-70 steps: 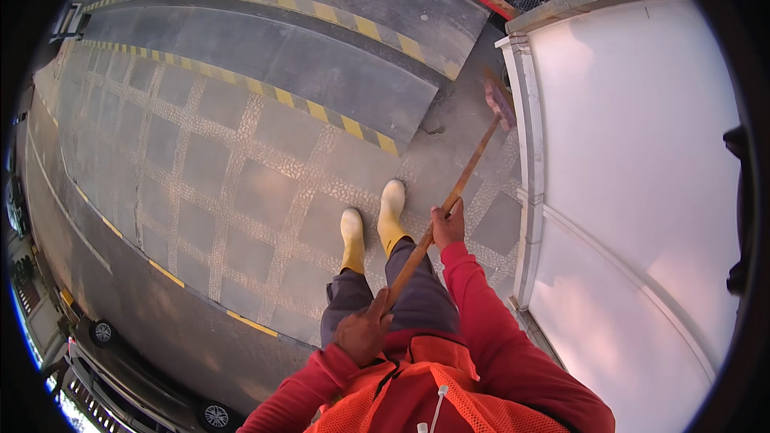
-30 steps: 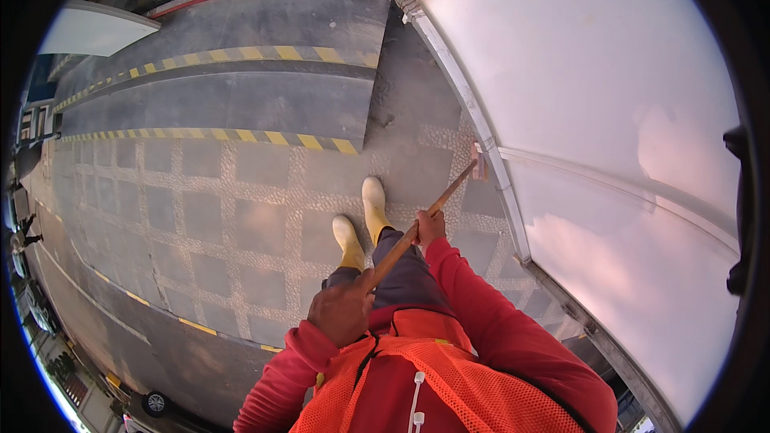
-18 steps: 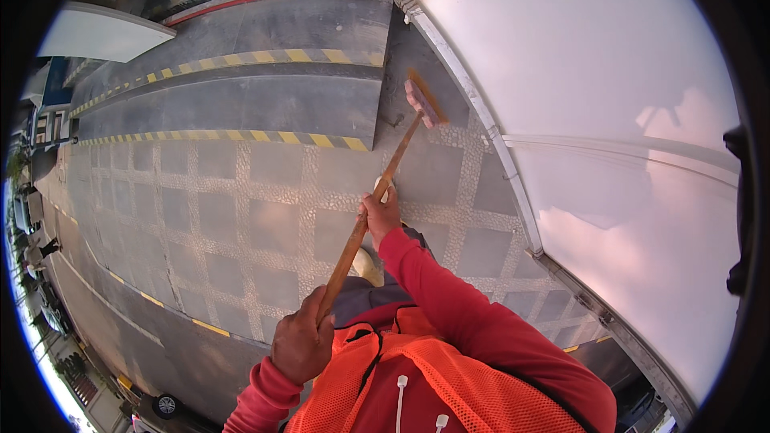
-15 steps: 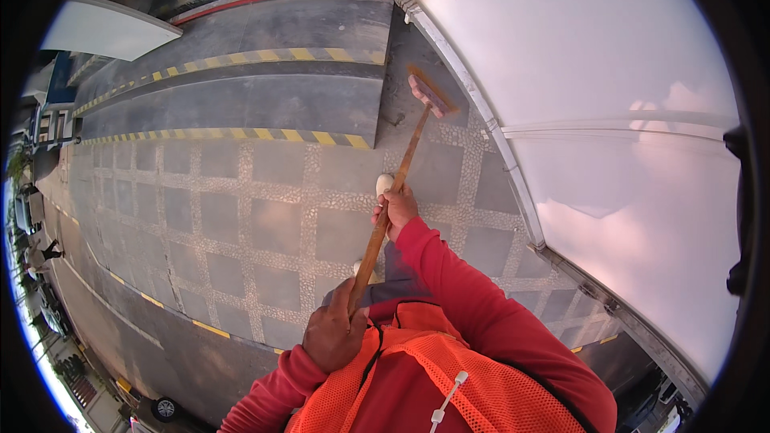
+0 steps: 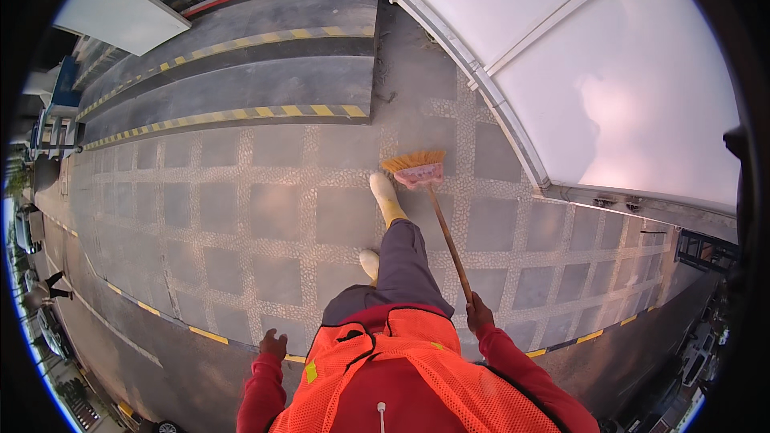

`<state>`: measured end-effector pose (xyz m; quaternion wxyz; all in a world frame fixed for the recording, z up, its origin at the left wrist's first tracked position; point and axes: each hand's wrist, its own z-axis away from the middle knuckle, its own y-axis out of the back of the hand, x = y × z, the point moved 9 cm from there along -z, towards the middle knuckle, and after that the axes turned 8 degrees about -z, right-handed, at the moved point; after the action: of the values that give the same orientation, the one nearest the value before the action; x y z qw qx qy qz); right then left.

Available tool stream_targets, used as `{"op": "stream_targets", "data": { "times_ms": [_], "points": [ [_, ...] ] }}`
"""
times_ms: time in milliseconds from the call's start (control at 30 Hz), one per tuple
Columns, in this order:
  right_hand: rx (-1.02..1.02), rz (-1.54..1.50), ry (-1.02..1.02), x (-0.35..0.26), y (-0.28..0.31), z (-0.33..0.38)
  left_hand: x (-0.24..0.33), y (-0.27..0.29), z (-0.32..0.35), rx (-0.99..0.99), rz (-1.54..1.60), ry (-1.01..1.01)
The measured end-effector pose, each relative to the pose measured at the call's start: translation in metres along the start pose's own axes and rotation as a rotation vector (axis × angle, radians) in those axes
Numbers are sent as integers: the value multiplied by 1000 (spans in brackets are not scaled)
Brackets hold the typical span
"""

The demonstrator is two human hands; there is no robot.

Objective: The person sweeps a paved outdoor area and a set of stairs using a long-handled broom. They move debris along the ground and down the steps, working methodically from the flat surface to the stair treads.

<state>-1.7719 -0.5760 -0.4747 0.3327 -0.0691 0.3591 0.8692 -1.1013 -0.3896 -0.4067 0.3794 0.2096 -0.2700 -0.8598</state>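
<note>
A push broom (image 5: pixel 451 251) with a wooden handle, a pinkish block and orange-tan bristles slants across the paving on my right. My right hand (image 5: pixel 480 315) is closed around the handle's near end, low beside my hip. The broom's head is on the far side, just right of my forward boot (image 5: pixel 385 195), with the bristles facing away from me. My left hand (image 5: pixel 273 344) hangs beside my left hip, off the broom, its fingers loosely bent and apart with nothing visible in them.
Dark steps (image 5: pixel 233 93) edged in yellow and grey stripes rise at the far left. A large white panel (image 5: pixel 642 80) on a metal frame stands at right. Pebble-lined paving (image 5: pixel 273 212) spreads around me. A kerb (image 5: pixel 210 335) with yellow marks borders the road; a person and parked cars are far left.
My left hand has let go of the handle and dropped to my left side. My right hand has drawn back and right, bringing the broom's head nearer. The view has turned rightward.
</note>
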Motion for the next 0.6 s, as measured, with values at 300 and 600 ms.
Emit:
{"op": "stream_targets", "data": {
  "times_ms": [300,600],
  "points": [
    [4,-14,-170,-70,-55,-130,-68,-48,79,-357,-68,-24],
    [150,-12,100,-180,42,-214,147,107,36,11,896,-507]
  ]
}}
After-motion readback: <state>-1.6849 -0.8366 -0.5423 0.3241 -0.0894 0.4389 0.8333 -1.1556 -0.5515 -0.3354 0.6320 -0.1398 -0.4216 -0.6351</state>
